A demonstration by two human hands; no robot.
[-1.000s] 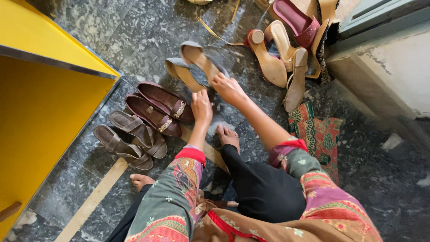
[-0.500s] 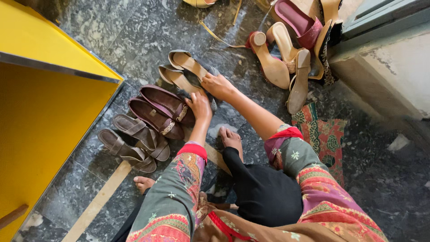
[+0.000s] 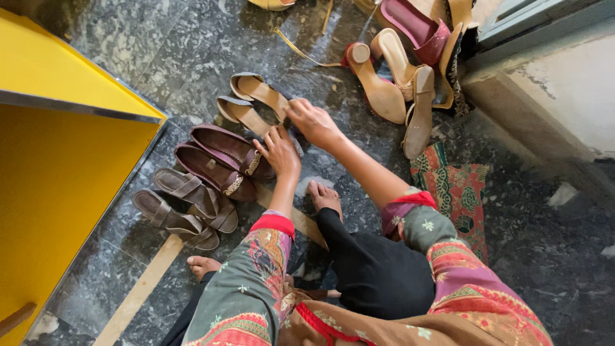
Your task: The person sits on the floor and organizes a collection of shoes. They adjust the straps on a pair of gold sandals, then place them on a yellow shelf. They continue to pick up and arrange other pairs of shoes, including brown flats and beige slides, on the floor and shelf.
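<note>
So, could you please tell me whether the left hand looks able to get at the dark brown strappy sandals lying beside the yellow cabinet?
Probably yes. The left hand rests by the maroon buckled flats, and the dark brown strappy sandals lie just beyond them on open floor, uncovered.

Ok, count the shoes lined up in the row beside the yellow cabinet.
6, in pairs: two brown strappy sandals nearest, two maroon buckled flats in the middle, two grey-tan heels at the far end under the hands. The heap beyond isn't counted.
</note>
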